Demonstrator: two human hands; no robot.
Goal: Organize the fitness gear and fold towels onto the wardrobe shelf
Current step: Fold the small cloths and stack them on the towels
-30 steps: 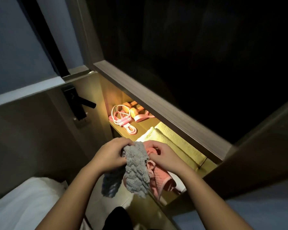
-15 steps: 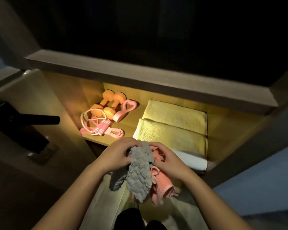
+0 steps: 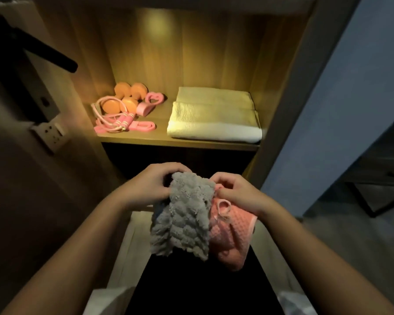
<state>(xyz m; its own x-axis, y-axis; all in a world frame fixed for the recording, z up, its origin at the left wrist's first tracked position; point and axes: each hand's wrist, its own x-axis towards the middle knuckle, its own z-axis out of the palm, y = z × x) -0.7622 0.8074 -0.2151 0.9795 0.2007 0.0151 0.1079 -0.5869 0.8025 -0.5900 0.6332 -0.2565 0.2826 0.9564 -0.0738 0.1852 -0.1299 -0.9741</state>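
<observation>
A fluffy grey towel (image 3: pixel 184 217) hangs from my left hand (image 3: pixel 154 185), which grips its top edge. Beside it a pink waffle towel (image 3: pixel 232 235) with a small loop hangs from my right hand (image 3: pixel 234 192), which pinches its top. Both hang in front of me, below the lit wardrobe shelf (image 3: pixel 178 140). On that shelf a folded white towel (image 3: pixel 214 117) lies at the right. At the left sit orange dumbbells (image 3: pixel 125 96), a pink skipping rope (image 3: pixel 114 120), a pink band (image 3: pixel 143 127) and a pink heart-shaped grip (image 3: pixel 149 102).
The wardrobe's side panels frame the shelf left and right. A dark door handle (image 3: pixel 48 53) and a wall socket (image 3: pixel 50 133) stick out at the left. A blue wall (image 3: pixel 350 110) stands at the right, with a dark piece of furniture (image 3: pixel 382 178) beyond it.
My view has tilted up and squared to the shelf, showing its whole lit interior. Both hands keep holding the grey and pink towels, now lower relative to the shelf.
</observation>
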